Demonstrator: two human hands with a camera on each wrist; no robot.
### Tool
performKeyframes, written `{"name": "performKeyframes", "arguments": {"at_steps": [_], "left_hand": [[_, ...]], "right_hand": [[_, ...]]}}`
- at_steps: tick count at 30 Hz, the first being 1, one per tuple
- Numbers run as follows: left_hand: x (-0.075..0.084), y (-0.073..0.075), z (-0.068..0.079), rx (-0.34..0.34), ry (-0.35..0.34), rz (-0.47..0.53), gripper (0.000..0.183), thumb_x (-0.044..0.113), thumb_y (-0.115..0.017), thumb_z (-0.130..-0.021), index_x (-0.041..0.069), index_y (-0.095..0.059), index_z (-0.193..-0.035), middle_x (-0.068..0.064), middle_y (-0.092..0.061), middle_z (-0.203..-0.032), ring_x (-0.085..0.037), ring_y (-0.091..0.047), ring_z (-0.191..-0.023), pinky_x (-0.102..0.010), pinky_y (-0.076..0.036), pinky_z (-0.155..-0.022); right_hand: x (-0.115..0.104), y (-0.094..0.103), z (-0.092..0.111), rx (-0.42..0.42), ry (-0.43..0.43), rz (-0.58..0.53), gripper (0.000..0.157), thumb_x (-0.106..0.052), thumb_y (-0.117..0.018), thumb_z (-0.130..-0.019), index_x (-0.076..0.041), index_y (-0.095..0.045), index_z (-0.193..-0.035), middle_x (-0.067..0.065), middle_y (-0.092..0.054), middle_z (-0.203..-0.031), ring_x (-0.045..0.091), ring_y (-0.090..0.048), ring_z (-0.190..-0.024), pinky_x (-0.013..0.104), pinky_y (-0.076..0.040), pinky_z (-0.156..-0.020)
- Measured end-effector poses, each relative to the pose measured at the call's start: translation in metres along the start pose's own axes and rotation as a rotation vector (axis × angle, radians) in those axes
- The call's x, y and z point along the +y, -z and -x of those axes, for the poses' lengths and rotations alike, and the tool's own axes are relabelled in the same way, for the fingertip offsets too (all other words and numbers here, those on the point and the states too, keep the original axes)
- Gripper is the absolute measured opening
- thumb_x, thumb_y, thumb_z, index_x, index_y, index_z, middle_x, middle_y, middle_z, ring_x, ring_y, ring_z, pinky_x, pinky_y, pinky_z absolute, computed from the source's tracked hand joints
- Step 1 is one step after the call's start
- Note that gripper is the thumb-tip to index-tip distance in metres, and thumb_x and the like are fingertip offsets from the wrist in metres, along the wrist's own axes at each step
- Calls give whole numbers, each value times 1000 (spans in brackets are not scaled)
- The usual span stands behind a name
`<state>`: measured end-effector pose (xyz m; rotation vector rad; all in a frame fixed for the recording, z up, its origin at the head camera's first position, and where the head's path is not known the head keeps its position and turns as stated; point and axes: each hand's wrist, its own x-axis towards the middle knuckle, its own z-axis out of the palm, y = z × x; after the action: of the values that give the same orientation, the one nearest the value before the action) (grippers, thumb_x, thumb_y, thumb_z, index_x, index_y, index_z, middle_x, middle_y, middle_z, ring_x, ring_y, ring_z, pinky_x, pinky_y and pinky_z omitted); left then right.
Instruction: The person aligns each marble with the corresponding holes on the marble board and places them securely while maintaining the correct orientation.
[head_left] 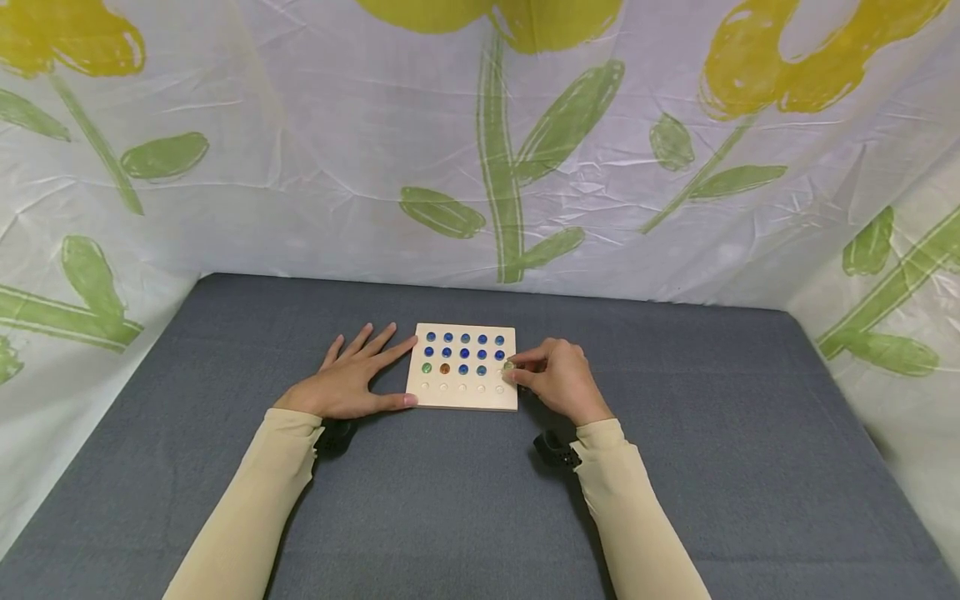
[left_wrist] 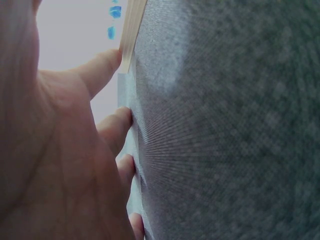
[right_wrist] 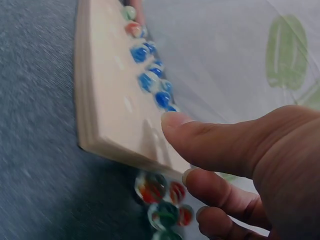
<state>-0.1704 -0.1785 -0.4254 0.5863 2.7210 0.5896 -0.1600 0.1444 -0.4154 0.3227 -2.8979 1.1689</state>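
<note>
A pale wooden board (head_left: 453,400) with rows of round hollows lies flat on the table. Blue marbles (head_left: 465,353) fill its two far rows; the third row holds a green marble (head_left: 427,367), an orange marble (head_left: 445,368) and two blue ones. The nearest row shows bare hollows. My left hand (head_left: 341,385) lies spread at the board's left side, thumb and index fingertip touching its edge. Over the right end of the third row, my right hand (head_left: 558,379) pinches a greenish glass marble (head_left: 509,365) between thumb and fingers. In the right wrist view the thumb hides that marble.
Several loose marbles, among them a clear one with red swirls (right_wrist: 151,187) and a dark green one (right_wrist: 164,215), sit on the grey cloth (right_wrist: 40,190) against the board's right side. Behind the table hangs a white curtain (head_left: 315,167) with flower prints.
</note>
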Motion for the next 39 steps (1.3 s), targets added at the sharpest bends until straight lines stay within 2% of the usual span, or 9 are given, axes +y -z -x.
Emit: {"name": "performKeyframes", "arguments": {"at_steps": [5,21,39], "left_hand": [[0,-1,0,2,0,-3,100,74,-65,-84,25,-26,-163,-14,-12,-169,-42,0,-154,-67,7,-117],[-1,-2,-1,0,8,-10,102,75,-65,-83,25,-27,-163,-15,-12,-169,-43,0,-154,-68,6,-117],[0,0,-1,-6,6,-4,101,75,-64,-84,26,-26,-163,-14,-11,-169,-42,1,-154,-67,6,-117]], "right_hand": [[-3,-7,1,-16,16,18,19,-17,-85,-85,-8,-83,-101,0,-62,-77,12,-55,-63,29,-44,-53],[-7,-15,1,14,27,51,20,-17,-86,-84,-9,-83,-103,0,-61,-76,11,-54,-63,28,-44,-53],[-4,-8,-1,4,45,40,19,-18,-86,-84,-8,-83,-101,0,-62,-75,11,-54,-62,28,-43,-52]]}}
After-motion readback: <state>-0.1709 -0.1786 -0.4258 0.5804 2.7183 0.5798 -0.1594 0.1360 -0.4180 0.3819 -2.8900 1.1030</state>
